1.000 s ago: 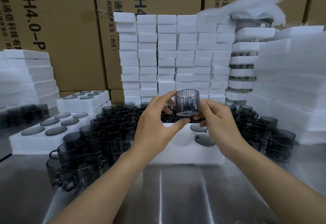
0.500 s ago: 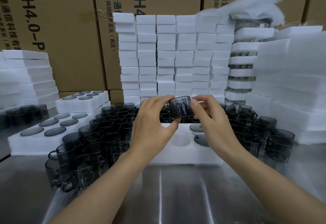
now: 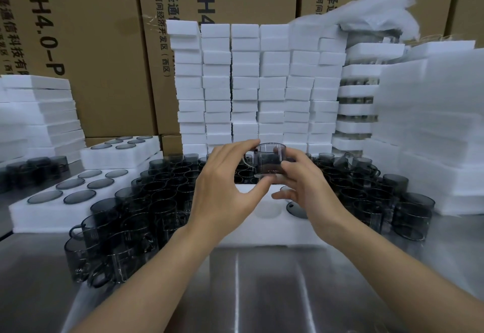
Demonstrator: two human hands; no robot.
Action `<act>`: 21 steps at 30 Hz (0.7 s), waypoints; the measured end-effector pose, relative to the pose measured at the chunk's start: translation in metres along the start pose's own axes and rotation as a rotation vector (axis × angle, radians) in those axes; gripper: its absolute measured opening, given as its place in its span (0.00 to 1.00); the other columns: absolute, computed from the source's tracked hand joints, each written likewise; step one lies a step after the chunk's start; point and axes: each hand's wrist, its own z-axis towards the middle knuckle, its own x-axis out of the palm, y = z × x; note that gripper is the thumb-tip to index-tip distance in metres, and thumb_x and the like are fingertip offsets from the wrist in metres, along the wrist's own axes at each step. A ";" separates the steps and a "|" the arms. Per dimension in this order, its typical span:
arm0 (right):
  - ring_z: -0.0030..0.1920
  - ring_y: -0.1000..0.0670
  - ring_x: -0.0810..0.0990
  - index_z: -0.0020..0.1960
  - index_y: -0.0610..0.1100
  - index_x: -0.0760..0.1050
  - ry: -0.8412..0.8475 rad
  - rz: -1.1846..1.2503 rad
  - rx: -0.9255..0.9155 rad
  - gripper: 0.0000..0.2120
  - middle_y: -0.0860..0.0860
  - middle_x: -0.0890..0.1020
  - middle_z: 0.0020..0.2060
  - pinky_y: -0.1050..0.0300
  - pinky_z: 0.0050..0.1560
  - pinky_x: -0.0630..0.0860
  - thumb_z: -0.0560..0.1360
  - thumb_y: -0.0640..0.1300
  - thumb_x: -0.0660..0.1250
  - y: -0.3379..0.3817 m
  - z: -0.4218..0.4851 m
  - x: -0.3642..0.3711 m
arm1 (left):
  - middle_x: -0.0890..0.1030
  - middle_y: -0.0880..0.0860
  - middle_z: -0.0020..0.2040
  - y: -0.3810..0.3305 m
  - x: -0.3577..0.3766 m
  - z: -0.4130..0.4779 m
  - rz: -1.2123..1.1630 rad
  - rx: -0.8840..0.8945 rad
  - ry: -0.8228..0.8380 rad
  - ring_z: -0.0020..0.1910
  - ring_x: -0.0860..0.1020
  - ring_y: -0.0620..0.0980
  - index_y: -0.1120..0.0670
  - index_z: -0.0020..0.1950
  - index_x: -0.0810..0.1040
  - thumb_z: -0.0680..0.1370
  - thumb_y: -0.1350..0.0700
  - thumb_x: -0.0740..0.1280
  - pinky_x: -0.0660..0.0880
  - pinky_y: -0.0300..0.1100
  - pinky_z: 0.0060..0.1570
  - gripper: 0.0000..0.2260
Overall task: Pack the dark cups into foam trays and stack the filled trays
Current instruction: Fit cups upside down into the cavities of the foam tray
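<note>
Cup in hand: I hold one dark cup [image 3: 269,161] between both hands, lifted above the far edge of the foam tray [image 3: 264,230] in front of me.
Grip: my left hand [image 3: 225,188] pinches it, thumb under the base and fingers over the rim; my right hand [image 3: 306,188] steadies its right wall with the fingertips. Both hands are closed on this cup.
Cup axis: upright, mouth up, a thin handle showing on its left side.
Key relation: the tray's open socket [image 3: 268,212] lies nearer to me and below the cup — the move, as I judge it, is down and toward me.
Nearer hand: the left thumb sits almost over that socket.
Neighbour socket: a seated cup [image 3: 296,208] fills the hole just right of it, partly behind my right hand.
In the way: loose cups [image 3: 146,201] crowd the tray's left and right sides — none over the socket.
Filled trays: two stand at the left [image 3: 78,191], well apart.
</note>
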 end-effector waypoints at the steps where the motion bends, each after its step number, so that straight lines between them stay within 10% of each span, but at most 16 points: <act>1: 0.57 0.50 0.87 0.69 0.52 0.76 -0.002 -0.004 0.007 0.21 0.48 0.87 0.58 0.49 0.53 0.79 0.77 0.50 0.62 -0.001 0.000 0.000 | 0.81 0.42 0.64 0.001 0.000 0.000 0.004 0.009 0.000 0.65 0.77 0.44 0.48 0.72 0.78 0.76 0.45 0.78 0.71 0.36 0.66 0.26; 12: 0.56 0.56 0.84 0.64 0.59 0.77 -0.075 -0.194 -0.130 0.25 0.58 0.85 0.54 0.54 0.51 0.81 0.71 0.68 0.69 0.002 -0.008 0.004 | 0.79 0.46 0.62 0.000 0.002 -0.002 0.099 0.101 0.042 0.62 0.76 0.49 0.51 0.74 0.75 0.74 0.51 0.79 0.74 0.47 0.63 0.30; 21: 0.54 0.45 0.89 0.64 0.45 0.78 0.005 -0.146 -0.156 0.10 0.44 0.89 0.50 0.49 0.57 0.84 0.83 0.40 0.70 0.002 -0.004 0.005 | 0.82 0.42 0.60 -0.001 0.000 -0.002 0.092 0.162 0.088 0.61 0.78 0.50 0.48 0.74 0.77 0.74 0.50 0.81 0.77 0.51 0.59 0.30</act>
